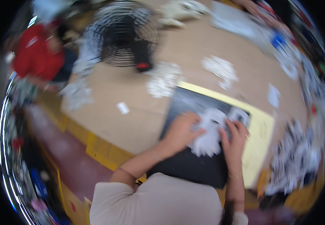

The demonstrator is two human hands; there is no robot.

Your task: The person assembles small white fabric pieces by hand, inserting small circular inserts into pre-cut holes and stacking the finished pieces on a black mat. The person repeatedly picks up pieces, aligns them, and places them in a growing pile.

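A white, flat piece with a ragged lower edge (207, 144) lies on a black board (192, 167) in front of me; blur hides its exact kind. My left hand (183, 131) rests at its left side, thumb and fingers apart. At the right side of the same piece is my right hand (234, 138), its fingers bent and spread, the fingertips touching or close to the edge. A second white piece with a dark mark (239, 115) shows just beyond the right fingers. Under the black board sits a pale yellow sheet (262, 129), sticking out to the right and at the back.
On the brown-covered table (132, 88) stand a black wire fan (123, 33) and two piles of white pieces (164, 80), (220, 69). A large white heap (294, 159) is at the right. A person in red (38, 52) is at the far left; another person's arm (262, 13) reaches in at the back right.
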